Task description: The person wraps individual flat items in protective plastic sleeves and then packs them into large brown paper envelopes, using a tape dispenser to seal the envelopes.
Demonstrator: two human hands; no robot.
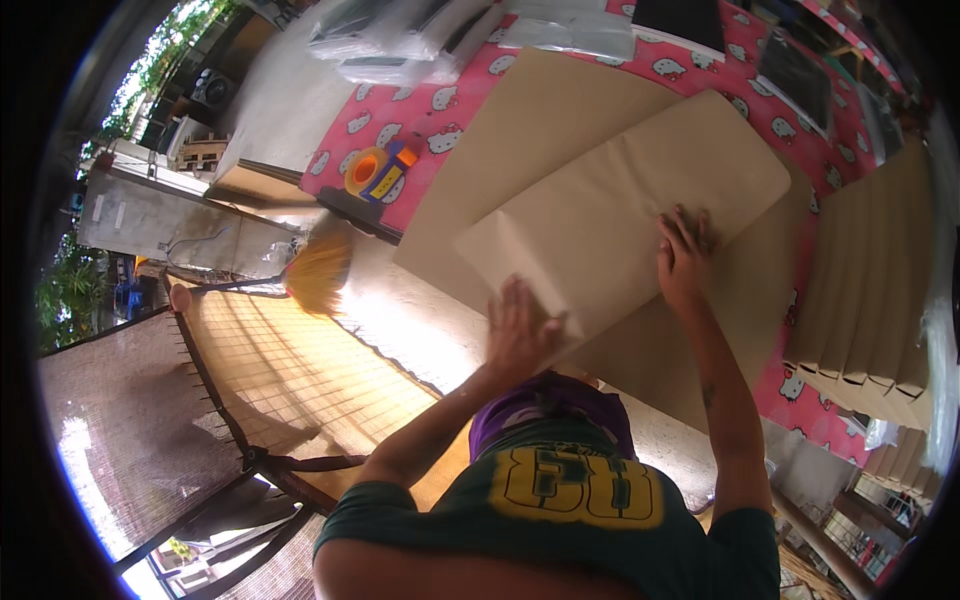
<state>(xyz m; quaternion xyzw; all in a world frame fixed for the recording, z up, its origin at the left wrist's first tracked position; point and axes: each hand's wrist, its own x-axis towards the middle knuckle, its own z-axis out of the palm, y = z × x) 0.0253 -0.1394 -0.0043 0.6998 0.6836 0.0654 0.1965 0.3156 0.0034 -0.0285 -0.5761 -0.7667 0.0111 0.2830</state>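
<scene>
A folded piece of brown kraft paper (pixel 630 200) with rounded far corners lies slantwise on top of a larger brown sheet (pixel 560 90), which could be paper or cardboard. Near its closest left corner, my left hand (pixel 520 325) presses flat with the thumb apart, and a crease shows beside the fingers. My right hand (pixel 684 255) rests on the paper's right-hand edge, fingers spread and slightly bent. Neither hand grips anything.
A pink patterned cloth (pixel 335 135) covers the table. On it lie a tape dispenser (pixel 380 174) at the left, clear plastic-wrapped packs (pixel 410 35) at the back and a stack of folded cardboard (pixel 870 280) at the right. A yellow broom (pixel 320 272) stands left of the table.
</scene>
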